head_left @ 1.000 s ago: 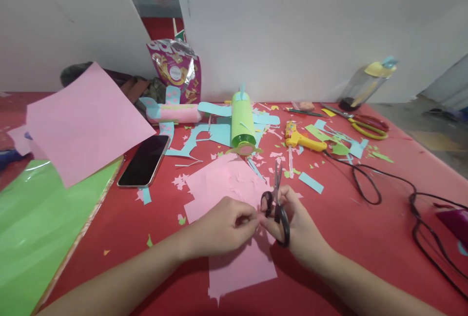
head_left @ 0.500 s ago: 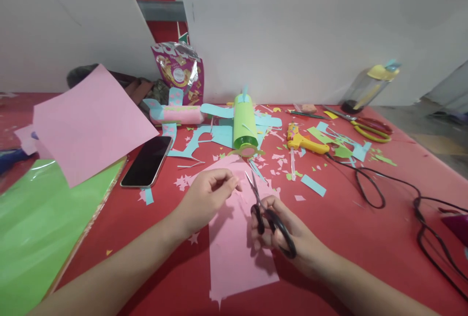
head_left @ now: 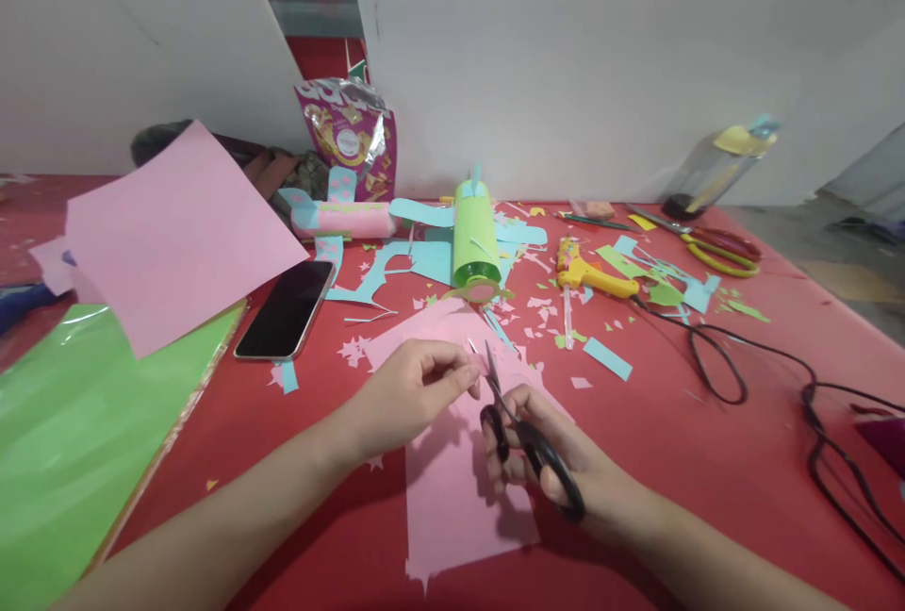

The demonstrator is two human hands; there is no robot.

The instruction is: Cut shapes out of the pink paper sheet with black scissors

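Observation:
My left hand (head_left: 424,394) pinches a small piece of pink paper (head_left: 483,364) between thumb and fingers. Black-handled scissors (head_left: 544,465) are in my right hand (head_left: 541,441), thumb and fingers through the loops. Their blades stand slightly apart around the edge of the small piece. Below both hands a larger pink sheet (head_left: 459,507) with jagged cut edges lies on the red table. Just beyond it is a green paper-covered bottle plane (head_left: 475,234) with blue wings and a flower-like front piece (head_left: 481,292).
A pink plane (head_left: 346,220), a phone (head_left: 287,309) and a green pack (head_left: 85,441) lie left. To the right are a yellow glue gun (head_left: 594,279) with a black cord (head_left: 714,333), paper scraps, larger scissors (head_left: 721,248) and a clear bottle (head_left: 721,173). A snack bag (head_left: 350,140) stands behind.
My left hand has moved slightly right and nearer to me. The scissors' blades have opened wider and now meet the small pink piece.

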